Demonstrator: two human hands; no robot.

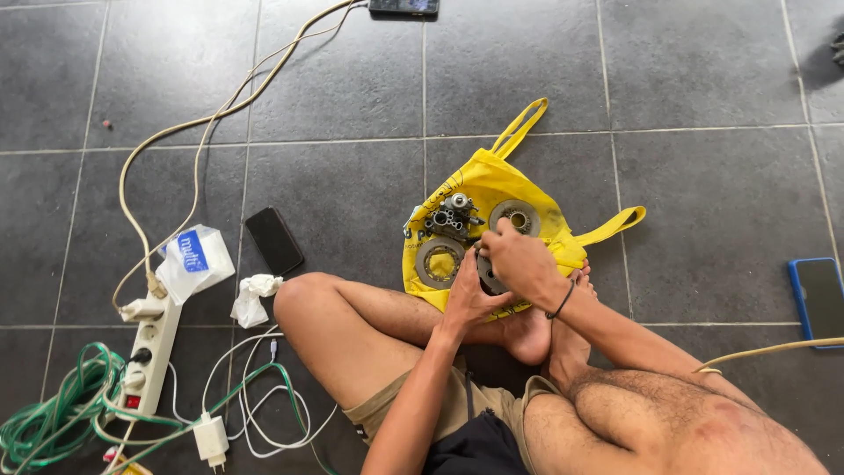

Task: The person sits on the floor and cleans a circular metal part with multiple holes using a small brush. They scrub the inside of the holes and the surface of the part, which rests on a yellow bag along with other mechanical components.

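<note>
The floor (686, 79) is dark grey tile crossed by pale grout lines. A bright yellow bag (501, 189) holds grey metal discs (439, 261) with rusty brown centres. One phone (273, 239) is black; another phone (818, 299) has a blue case. The power strip (151, 352) is white, its cord (211, 119) beige. The coiled cable (48, 422) is green. The tissue pack (195, 258) is white with a blue patch.

A round grey metal disc (489, 274) sits tilted on the yellow bag (492, 189), mostly covered, beside two flat ring-shaped discs (438, 262) and a carburettor-like part (453, 216).
</note>
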